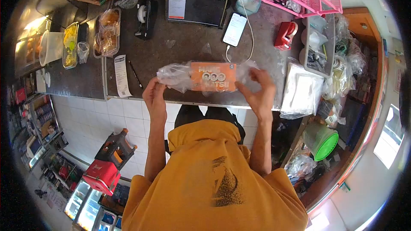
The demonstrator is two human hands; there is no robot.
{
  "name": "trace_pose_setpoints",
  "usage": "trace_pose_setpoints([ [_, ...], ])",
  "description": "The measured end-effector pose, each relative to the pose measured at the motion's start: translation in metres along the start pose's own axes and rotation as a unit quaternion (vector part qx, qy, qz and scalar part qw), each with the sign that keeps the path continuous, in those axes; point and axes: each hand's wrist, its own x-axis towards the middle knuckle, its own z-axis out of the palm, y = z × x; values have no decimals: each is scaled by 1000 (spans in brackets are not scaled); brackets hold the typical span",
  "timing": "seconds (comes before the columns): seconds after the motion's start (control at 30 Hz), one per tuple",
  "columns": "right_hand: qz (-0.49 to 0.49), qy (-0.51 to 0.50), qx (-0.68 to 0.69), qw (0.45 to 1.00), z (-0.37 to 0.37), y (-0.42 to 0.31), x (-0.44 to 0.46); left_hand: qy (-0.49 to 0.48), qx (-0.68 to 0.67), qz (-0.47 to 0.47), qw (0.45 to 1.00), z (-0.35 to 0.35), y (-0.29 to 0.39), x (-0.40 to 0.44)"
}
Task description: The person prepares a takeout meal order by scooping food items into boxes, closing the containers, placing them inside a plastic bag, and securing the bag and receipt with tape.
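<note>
An orange box [212,84] with white lettering lies near the front edge of the dark counter, with a clear plastic bag [174,77] around it. Crumpled plastic spreads out past both ends of the box. My left hand [154,95] pinches the bag's left end between thumb and fingers. On the other side, my right hand [260,93] is on the plastic at the right end, its thumb close to the box's corner and its fingers curled over the film.
Behind the box are a tablet [197,8], a phone [234,30] on a charging cable and a tape dispenser [286,35]. A receipt [122,76] and a pen [135,73] lie left. Clear plastic bags [302,87] are stacked right, beside a grey bin [305,45]. Food trays [107,32] stand far left.
</note>
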Motion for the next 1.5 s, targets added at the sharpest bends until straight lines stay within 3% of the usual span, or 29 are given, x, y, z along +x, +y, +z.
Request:
trace_pose_setpoints([
  [0.03,18,45,6,999,-9,-26,3,-7,20,2,1000,-1,5,0],
  [0.13,-174,-44,84,980,5,-56,9,-28,-1,9,1000,3,8,-4],
  [0.17,-168,-116,57,977,23,-62,8,-33,-22,12,999,5,9,-8],
  [0.27,-155,-306,-54,938,82,-19,9,-47,216,243,945,35,36,-27],
  [0.3,-154,-366,-96,913,100,-4,10,-49,242,247,937,36,33,-27],
  [0.37,-163,-406,-37,899,123,0,8,-45,299,243,922,30,19,-33],
  [0.4,-161,-426,-6,890,135,2,2,-52,265,241,932,32,20,-35],
  [0.5,-177,-357,104,911,164,29,-3,-60,193,251,947,38,23,-39],
  [0.53,-162,-287,169,929,168,40,-9,-58,194,263,943,37,19,-40],
  [0.6,-248,-344,-55,904,179,33,14,-46,193,297,934,27,13,-35],
  [0.67,-298,-375,-320,817,173,28,20,5,183,262,948,14,19,-29],
  [0.73,-262,-308,-333,852,127,1,15,5,181,207,962,-3,24,-26],
  [0.87,-171,-396,-454,779,39,-7,-3,-92,70,115,987,-14,27,-4],
  [0.93,-167,-401,-301,849,-4,-29,-10,-115,-22,100,988,-16,42,5],
  [1.03,-71,-295,-31,952,-49,-29,-17,-107,-160,52,980,-38,38,13],
  [1.1,70,-110,131,983,-69,33,-35,-62,-95,192,975,-60,25,24],
  [1.13,126,-85,97,984,-72,68,-41,-46,126,197,971,-75,10,29],
  [1.2,195,-79,6,978,-54,142,-55,-109,290,228,923,-57,-13,42],
  [1.23,238,-149,-19,960,-38,178,-63,-135,369,239,888,-49,-31,46],
  [1.3,283,-100,252,920,15,187,-53,-218,395,272,850,-22,-65,63],
  [1.37,160,-81,236,955,52,141,-25,-288,441,349,775,12,-76,74],
  [1.4,-85,-148,-83,982,58,122,-12,-312,423,355,773,22,-84,77],
  [1.47,-32,-121,-97,987,93,137,-11,-357,388,365,767,34,-104,76],
  [1.5,-47,-140,-105,984,102,124,-13,-334,363,346,798,37,-118,69],
])
